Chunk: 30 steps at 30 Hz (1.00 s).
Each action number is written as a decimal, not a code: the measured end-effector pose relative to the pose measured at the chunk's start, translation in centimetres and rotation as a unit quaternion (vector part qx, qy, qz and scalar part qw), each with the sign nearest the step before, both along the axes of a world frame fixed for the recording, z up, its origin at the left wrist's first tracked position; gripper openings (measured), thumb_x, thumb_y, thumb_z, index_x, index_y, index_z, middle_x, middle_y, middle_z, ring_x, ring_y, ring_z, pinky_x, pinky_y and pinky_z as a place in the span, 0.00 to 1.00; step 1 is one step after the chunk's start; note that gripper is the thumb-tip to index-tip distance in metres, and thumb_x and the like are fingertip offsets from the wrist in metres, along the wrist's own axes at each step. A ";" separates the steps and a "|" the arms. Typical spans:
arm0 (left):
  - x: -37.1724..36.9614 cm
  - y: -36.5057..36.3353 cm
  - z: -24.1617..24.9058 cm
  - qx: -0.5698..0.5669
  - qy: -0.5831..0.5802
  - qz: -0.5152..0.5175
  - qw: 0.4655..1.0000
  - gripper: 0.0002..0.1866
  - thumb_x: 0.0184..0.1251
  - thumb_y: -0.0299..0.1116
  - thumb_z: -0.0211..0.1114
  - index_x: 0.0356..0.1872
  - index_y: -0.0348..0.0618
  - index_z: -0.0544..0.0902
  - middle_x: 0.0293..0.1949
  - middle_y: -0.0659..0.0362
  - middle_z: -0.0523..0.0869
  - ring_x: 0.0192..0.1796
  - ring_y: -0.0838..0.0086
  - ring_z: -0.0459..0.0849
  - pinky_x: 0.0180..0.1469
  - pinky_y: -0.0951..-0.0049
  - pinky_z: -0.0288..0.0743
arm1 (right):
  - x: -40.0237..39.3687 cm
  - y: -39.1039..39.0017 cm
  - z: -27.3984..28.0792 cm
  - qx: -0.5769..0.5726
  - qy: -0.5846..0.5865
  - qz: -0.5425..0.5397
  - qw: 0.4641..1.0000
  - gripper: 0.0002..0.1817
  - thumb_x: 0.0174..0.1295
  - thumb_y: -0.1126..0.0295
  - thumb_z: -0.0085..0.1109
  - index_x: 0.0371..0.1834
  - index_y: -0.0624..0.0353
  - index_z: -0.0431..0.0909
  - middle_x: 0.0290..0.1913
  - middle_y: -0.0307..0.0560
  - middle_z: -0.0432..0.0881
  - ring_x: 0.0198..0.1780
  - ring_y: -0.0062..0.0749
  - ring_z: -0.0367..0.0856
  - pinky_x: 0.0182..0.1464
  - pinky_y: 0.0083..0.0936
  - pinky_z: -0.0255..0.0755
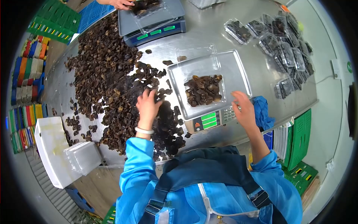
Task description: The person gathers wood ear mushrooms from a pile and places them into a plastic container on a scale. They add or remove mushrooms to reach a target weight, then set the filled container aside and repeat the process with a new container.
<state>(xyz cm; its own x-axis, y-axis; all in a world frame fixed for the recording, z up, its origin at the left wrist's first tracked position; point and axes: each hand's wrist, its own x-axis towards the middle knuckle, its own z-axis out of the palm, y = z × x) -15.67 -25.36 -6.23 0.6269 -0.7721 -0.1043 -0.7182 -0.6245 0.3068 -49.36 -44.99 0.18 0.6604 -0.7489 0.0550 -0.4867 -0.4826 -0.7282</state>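
Observation:
A large heap of dark brown wood ear mushrooms (108, 74) covers the left part of the metal table. My left hand (148, 106) is over the heap's right edge, fingers spread and pointing away from me, with nothing visible in them. To its right stands a digital scale (208, 121) with a metal tray and lit green displays. On that tray sits a transparent plastic box (203, 90) partly filled with mushrooms, its lid (197, 56) folded open at the far side. My right hand (244, 110) is by the tray's right edge, fingers apart and slightly bent, holding nothing visible.
A co-worker's hand (122, 3) is at a second scale (154, 35) across the table. Filled boxes (287, 48) are piled at the far right. A blue cloth (262, 114) lies beside my right hand. A white foam box (52, 149) and empty plastic boxes (84, 156) stand at left.

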 end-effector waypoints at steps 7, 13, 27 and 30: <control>-3.4 4.3 -2.7 -0.001 0.016 -0.170 0.985 0.28 0.50 0.26 0.76 0.56 0.49 0.82 0.56 0.49 0.80 0.54 0.46 0.80 0.56 0.53 0.80 | -0.1 1.4 0.0 -0.080 0.015 0.043 0.996 0.16 0.63 0.77 0.62 0.55 0.58 0.80 0.58 0.48 0.82 0.55 0.48 0.83 0.54 0.37 0.79; -1.3 5.6 -2.2 -0.151 0.266 0.115 0.945 0.05 0.67 0.19 0.66 0.40 0.38 0.84 0.31 0.65 0.83 0.28 0.87 0.77 0.30 0.82 0.71 | -0.9 1.7 0.6 -0.096 0.002 0.043 0.994 0.13 0.63 0.75 0.60 0.52 0.57 0.80 0.56 0.44 0.82 0.54 0.46 0.83 0.54 0.38 0.79; -9.6 -6.5 8.9 -0.262 0.268 -0.093 0.923 0.25 0.64 0.23 0.73 0.63 0.43 0.82 0.66 0.53 0.78 0.53 0.71 0.85 0.48 0.74 0.85 | -0.7 3.0 -0.3 -0.113 -0.007 0.095 0.989 0.12 0.63 0.75 0.61 0.50 0.58 0.81 0.54 0.45 0.83 0.54 0.46 0.83 0.52 0.37 0.80; -5.4 -1.5 6.6 -0.293 0.230 0.030 0.928 0.18 0.64 0.23 0.72 0.55 0.41 0.85 0.52 0.52 0.87 0.41 0.71 0.89 0.44 0.73 0.84 | -1.7 4.3 -1.5 -0.055 -0.013 0.087 0.995 0.11 0.63 0.75 0.61 0.49 0.59 0.81 0.51 0.46 0.84 0.53 0.48 0.84 0.52 0.38 0.80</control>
<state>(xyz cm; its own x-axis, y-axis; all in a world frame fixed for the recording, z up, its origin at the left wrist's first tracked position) -21.09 -26.91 0.36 0.6641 -0.7456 0.0554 -0.3967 -0.2886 0.8714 -51.08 -40.65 -1.29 0.7771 -0.6113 0.1496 -0.3701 -0.6361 -0.6770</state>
